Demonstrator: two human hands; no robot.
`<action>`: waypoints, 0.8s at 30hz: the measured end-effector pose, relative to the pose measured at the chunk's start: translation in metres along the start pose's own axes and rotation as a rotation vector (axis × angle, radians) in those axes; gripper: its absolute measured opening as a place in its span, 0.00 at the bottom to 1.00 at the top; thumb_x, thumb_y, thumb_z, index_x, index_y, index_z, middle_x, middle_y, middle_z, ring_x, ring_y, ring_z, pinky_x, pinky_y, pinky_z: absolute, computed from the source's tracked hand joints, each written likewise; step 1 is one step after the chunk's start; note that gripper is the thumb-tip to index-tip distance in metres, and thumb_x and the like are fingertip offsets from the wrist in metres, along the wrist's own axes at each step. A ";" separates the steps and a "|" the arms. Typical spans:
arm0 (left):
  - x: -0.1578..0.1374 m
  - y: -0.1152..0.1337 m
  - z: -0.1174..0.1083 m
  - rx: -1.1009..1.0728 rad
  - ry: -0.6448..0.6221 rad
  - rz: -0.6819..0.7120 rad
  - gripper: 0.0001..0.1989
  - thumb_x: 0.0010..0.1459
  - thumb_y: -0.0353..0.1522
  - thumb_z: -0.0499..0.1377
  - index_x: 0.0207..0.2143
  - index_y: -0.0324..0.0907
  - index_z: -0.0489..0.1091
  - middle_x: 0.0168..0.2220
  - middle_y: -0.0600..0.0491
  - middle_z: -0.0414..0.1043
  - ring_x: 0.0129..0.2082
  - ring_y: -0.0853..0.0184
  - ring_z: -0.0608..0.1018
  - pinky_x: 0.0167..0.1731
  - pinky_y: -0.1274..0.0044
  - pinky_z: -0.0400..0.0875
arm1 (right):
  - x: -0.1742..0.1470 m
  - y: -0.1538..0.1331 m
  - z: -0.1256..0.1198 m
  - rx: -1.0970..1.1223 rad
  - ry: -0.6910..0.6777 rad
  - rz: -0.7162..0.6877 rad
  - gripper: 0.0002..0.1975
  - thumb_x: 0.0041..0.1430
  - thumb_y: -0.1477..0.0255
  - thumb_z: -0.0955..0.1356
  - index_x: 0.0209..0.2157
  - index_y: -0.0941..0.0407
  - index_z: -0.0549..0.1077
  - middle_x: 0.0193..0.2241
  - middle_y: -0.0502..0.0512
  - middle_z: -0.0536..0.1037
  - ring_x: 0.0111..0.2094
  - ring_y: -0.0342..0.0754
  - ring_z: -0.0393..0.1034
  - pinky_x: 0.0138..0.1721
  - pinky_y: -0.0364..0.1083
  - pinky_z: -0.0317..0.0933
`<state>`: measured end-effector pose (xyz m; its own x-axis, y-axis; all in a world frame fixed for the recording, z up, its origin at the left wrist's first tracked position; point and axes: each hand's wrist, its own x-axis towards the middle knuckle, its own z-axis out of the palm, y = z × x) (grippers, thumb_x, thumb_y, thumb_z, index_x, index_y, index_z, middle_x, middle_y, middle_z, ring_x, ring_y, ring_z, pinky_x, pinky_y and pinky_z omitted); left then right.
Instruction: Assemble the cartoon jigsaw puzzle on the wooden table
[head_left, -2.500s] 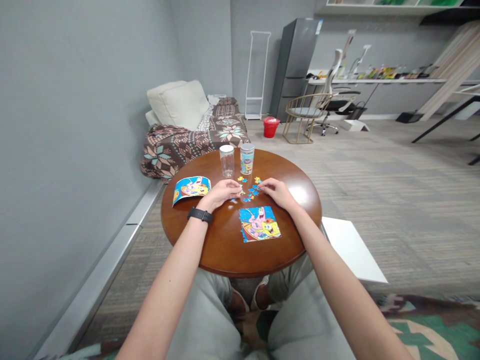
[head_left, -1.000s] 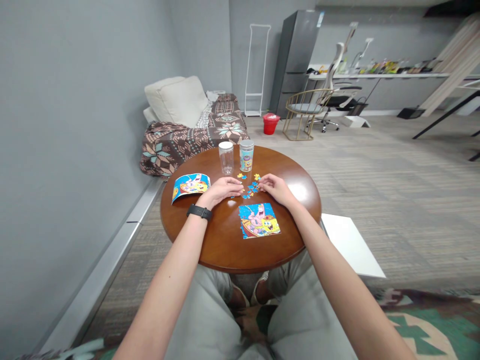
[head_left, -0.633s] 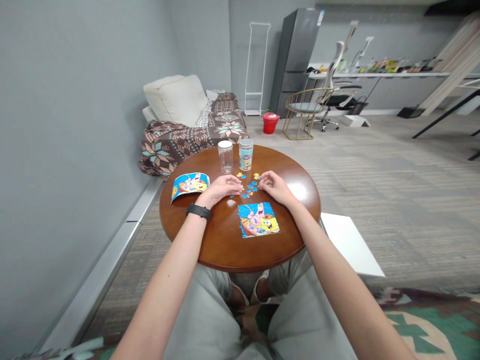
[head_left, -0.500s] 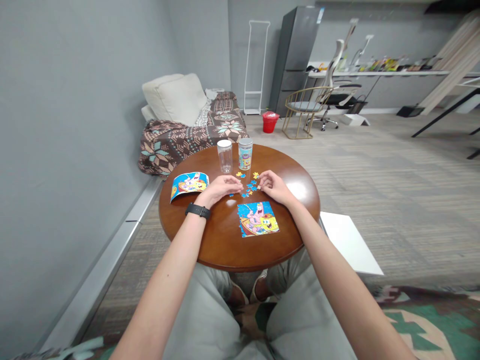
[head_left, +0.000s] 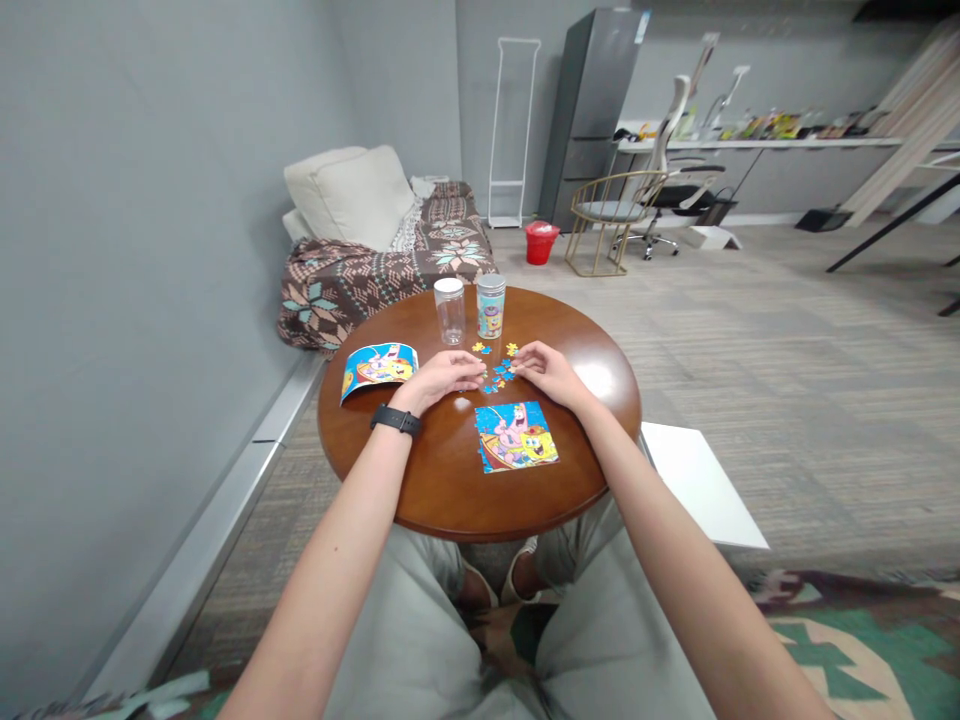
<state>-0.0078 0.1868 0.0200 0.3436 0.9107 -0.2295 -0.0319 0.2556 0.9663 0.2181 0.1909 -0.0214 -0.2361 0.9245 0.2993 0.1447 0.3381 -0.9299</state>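
Note:
Loose jigsaw puzzle pieces (head_left: 504,370), blue and yellow, lie scattered on the round brown table (head_left: 420,480). To their left is my left hand (head_left: 453,373), its fingers drawn together at the edge of the pieces. On the opposite side my right hand (head_left: 546,370) has its thumb and fingers pinched at the pieces. Anything inside either hand is too small to make out. Closer to me lies a joined section of puzzle (head_left: 517,437) with a pink and a yellow cartoon figure. A curved picture sheet (head_left: 380,368) with a similar scene stands left of my left hand.
A clear jar with a white lid (head_left: 450,312) and a cartoon-printed jar (head_left: 491,307) stand at the table's far side. Beyond are a sofa with a patterned cover (head_left: 375,265), a red bin (head_left: 540,243) and a gold-framed chair (head_left: 611,213). A white board (head_left: 697,485) is right of the table.
My right hand has shifted slightly left, its fingertips closer to the middle of the loose pieces. My left hand has stayed almost still. The joined section has not moved.

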 end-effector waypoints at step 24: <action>0.000 -0.001 -0.003 0.073 -0.011 0.009 0.12 0.46 0.30 0.70 0.30 0.36 0.70 0.20 0.55 0.71 0.20 0.74 0.74 0.24 0.81 0.71 | 0.002 0.003 -0.003 -0.093 0.046 -0.003 0.09 0.47 0.68 0.71 0.31 0.55 0.71 0.33 0.53 0.78 0.34 0.46 0.74 0.40 0.48 0.70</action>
<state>-0.0104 0.1872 0.0190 0.3537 0.9092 -0.2196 0.0335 0.2224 0.9744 0.2208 0.1938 -0.0227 -0.1929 0.9298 0.3134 0.2327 0.3536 -0.9060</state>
